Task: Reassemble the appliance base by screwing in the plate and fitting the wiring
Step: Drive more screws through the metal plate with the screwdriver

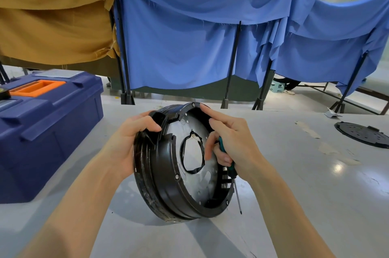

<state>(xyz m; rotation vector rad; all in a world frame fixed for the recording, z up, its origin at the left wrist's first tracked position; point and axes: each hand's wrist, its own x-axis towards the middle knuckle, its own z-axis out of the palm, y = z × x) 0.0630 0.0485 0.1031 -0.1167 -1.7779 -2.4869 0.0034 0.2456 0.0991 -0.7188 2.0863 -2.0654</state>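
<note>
The base stands on edge on the table. The left hand grips its rim at ten o'clock. The right hand, at two o'clock, holds a screwdriver, forefinger touching the rim. A toolbox sits at nine o'clock.

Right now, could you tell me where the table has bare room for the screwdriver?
Bare table lies between the screwdriver and the round black cover, apart from tape marks. The left is crowded: the toolbox flanks the left hand gripping the appliance base.
</note>
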